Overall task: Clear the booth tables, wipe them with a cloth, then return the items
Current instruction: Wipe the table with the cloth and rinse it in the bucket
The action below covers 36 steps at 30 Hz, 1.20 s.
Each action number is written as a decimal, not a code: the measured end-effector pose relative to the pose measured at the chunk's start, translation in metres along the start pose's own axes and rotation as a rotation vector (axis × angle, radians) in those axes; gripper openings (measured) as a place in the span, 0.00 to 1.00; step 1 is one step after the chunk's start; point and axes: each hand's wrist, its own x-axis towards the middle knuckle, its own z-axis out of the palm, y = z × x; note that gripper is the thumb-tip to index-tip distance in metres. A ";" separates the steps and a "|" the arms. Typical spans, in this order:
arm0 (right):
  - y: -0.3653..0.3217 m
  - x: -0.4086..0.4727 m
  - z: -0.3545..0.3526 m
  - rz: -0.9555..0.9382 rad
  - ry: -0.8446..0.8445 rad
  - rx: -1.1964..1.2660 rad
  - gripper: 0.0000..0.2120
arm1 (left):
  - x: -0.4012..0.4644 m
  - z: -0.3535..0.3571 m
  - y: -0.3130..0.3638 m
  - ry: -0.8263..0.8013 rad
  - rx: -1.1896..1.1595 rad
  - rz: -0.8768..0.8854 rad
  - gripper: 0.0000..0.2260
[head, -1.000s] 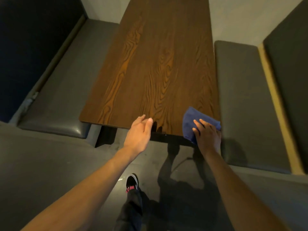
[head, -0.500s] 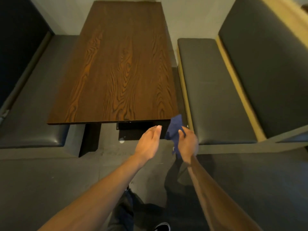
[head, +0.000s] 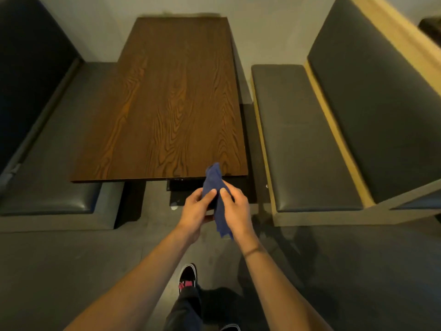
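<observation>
Head view
Cloth: the soft blue wiping cloth (head: 216, 187) is up in the air, held between both hands. It hangs long from top to bottom. Its top tip shows in front of the near edge of the table, and its bottom tip hangs down past the wrists.
Left hand: the left hand (head: 196, 209) grips the left side of the cloth. Its fingers (head: 210, 194) curl round the fold.
Right hand: the right hand (head: 235, 207) pinches the right side of the cloth, thumb on top.
Hands together: the two hands are just beside each other, almost touching. They look equally near to the table.
Table: the long brown wooden table with wavy grain (head: 171, 99) lies straight ahead of the hands and runs away from the person to the far wall. Its short near edge is the closest part. No items show on its top.
Seats: a grey padded bench seat (head: 300, 137) is on the right and another grey padded bench seat (head: 59, 149) is on the left.
Step, my guess: the cloth is being folded or bunched in the hands. I cannot tell which, as the fold is partly hidden.
Next move, my guess: the items must come back, but none are in view.
</observation>
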 end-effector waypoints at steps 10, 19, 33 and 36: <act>-0.008 0.045 0.077 0.369 -0.331 0.152 0.25 | 0.027 -0.107 0.018 -0.048 -0.326 -0.059 0.19; 0.002 0.095 0.132 -0.195 -0.113 -0.636 0.19 | 0.090 -0.192 -0.003 0.419 0.192 0.322 0.09; 0.022 0.147 0.126 -0.708 0.090 -0.852 0.19 | 0.168 -0.198 -0.003 0.045 1.280 0.693 0.36; 0.036 0.150 0.111 -0.820 -0.045 -1.048 0.26 | 0.170 -0.194 -0.004 0.102 1.293 0.738 0.34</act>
